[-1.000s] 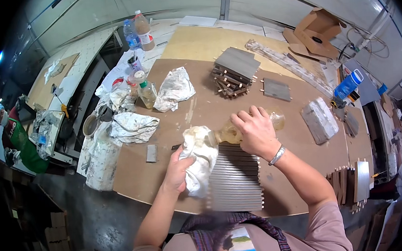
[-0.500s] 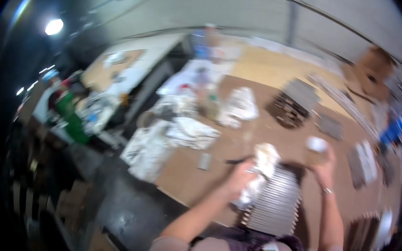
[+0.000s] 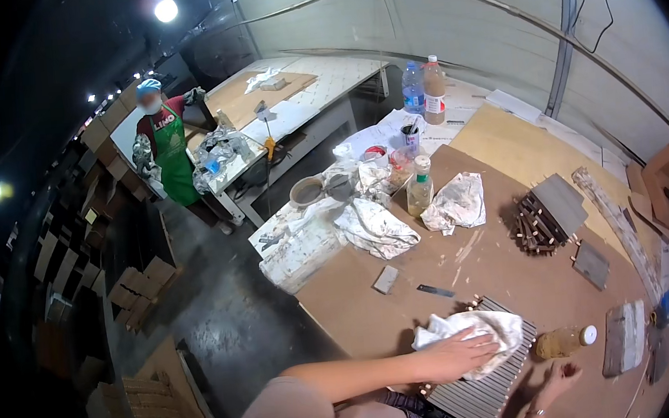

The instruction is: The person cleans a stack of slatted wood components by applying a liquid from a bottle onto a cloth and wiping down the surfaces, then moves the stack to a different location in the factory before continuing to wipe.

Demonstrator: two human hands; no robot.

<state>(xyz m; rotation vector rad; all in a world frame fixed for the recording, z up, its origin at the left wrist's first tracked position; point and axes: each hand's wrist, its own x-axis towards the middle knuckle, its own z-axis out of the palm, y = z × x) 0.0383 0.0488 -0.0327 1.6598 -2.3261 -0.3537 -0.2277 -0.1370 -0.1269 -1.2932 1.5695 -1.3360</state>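
A rectangular panel of grey-brown slats with pale pegs along its edges (image 3: 475, 401) lies on the brown-topped desk (image 3: 346, 302), close to the body, its middle covered by a crumpled white cloth (image 3: 509, 327). The left hand (image 3: 462, 356) rests on the cloth, fingers stretched out and nearly together, laid flat rather than pinching; this looks like wiping, and a flat palm suits it, since the pressure should spread evenly. Strokes along the slats would probably reach the grooves best, with a lighter touch near the pegs so that the cloth does not snag. The right hand (image 3: 559, 384) is low beside the panel, fingers seemingly part curled; whether they hold anything I cannot tell. It could steady the panel's edge should it slide. Just beyond that hand is a clear bottle of yellowish liquid with a white cap (image 3: 559, 343), which long strokes had better avoid. Farther right sits a whitish-grey block (image 3: 624, 338); past the cloth lies a thin dark strip (image 3: 435, 290), near enough to catch a loose fold
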